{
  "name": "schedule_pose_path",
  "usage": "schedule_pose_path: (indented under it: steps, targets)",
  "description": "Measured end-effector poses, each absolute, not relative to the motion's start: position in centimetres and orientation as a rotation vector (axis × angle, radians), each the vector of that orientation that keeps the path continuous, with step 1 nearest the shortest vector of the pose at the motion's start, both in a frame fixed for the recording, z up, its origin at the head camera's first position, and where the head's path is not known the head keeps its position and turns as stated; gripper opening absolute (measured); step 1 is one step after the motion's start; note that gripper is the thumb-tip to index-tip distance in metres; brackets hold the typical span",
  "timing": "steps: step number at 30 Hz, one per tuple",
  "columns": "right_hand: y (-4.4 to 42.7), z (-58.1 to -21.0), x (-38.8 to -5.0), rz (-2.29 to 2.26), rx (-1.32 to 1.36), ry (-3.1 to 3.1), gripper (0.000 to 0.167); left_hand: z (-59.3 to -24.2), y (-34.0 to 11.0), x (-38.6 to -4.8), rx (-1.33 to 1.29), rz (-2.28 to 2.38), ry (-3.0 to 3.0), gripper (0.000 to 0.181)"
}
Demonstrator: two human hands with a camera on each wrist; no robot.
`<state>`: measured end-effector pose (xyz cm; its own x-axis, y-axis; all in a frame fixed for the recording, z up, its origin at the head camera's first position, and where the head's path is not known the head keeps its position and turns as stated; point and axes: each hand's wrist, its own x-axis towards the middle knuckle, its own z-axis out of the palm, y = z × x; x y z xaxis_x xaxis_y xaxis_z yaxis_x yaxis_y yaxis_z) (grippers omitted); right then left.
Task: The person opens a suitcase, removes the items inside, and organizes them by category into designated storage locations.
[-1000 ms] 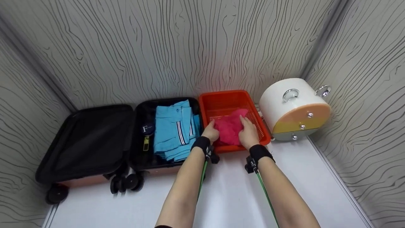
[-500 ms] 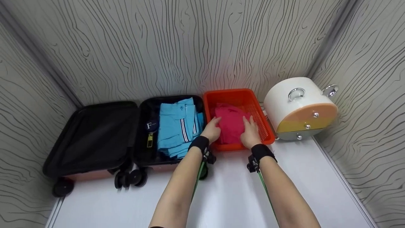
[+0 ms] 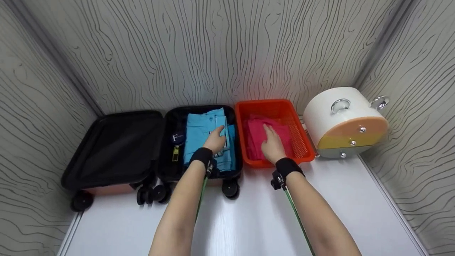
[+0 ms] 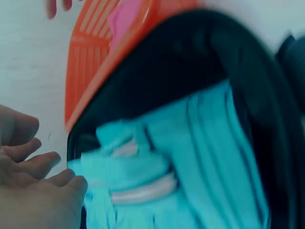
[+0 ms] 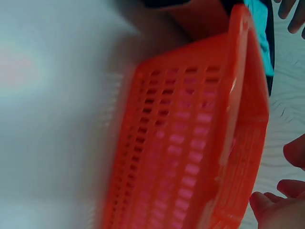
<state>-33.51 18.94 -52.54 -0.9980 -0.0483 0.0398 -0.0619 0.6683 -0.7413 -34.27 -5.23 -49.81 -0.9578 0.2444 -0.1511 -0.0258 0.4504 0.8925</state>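
Observation:
My left hand (image 3: 215, 140) hovers over a folded blue garment (image 3: 199, 129) in the suitcase (image 3: 172, 124). In the left wrist view its fingers (image 4: 43, 164) are loosely spread beside the blue garment and hold nothing. A folded pink-red garment (image 3: 256, 137) lies in the orange-red plastic basket (image 3: 300, 142). Above that basket is my right hand (image 3: 273, 145), with fairly straight fingers and no grip on the cloth. The right wrist view shows the basket's slotted wall (image 5: 176, 129), pink cloth behind it, and some right fingers (image 5: 290, 188).
A round dark-blue item (image 3: 177, 138) and a black-and-yellow item (image 3: 175, 153) lie in the suitcase beside the blue garment. Its black lid (image 3: 117, 149) lies open at left. Right of the basket stands a white drum-shaped drawer box (image 3: 341, 121) with silver handles. Patterned walls enclose the surface.
Both hands have let go of the pink-red garment, which now lies flatter in the basket. My left hand has moved left over the suitcase. My right hand stays over the basket.

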Motion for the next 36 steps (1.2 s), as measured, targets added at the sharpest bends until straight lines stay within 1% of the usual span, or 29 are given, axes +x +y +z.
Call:
schedule_pose_path:
  steps: [6, 11, 16, 23, 26, 29, 32, 36]
  targets:
    - [15.2, -51.7, -33.0, 1.453, 0.227, -2.804, 0.058, -49.6, -9.2, -34.0, 0.032, 1.409, 2.555, 0.056]
    - [12.2, -51.5, -32.3, 1.783, 0.257, -2.756, 0.054, -50.4, -12.0, -33.7, -0.09, 1.376, 2.58, 0.057]
    - [9.9, -51.6, -31.6, 2.023, 0.142, -2.793, 0.06, -51.1, -14.2, -32.8, -0.164, 1.366, 2.534, 0.059]
    - [8.0, -52.1, -31.2, 2.269, -0.197, -2.791, 0.069, -52.2, -15.7, -31.6, -0.239, 1.299, 2.434, 0.062]
    - [7.6, -52.5, -31.2, 2.324, -0.279, -2.773, 0.068, -52.7, -15.7, -31.4, -0.254, 1.278, 2.42, 0.062]
    - [7.4, -52.8, -31.3, 2.316, -0.307, -2.788, 0.064, -53.2, -15.5, -31.4, -0.269, 1.291, 2.422, 0.062]
    - [7.2, -53.1, -31.5, 2.356, -0.352, -2.728, 0.062, -53.8, -15.2, -31.7, -0.343, 1.333, 2.41, 0.061]
    - [7.0, -53.2, -31.9, 2.551, -0.462, -2.47, 0.061, -54.3, -14.8, -32.4, -0.47, 1.396, 2.395, 0.061]
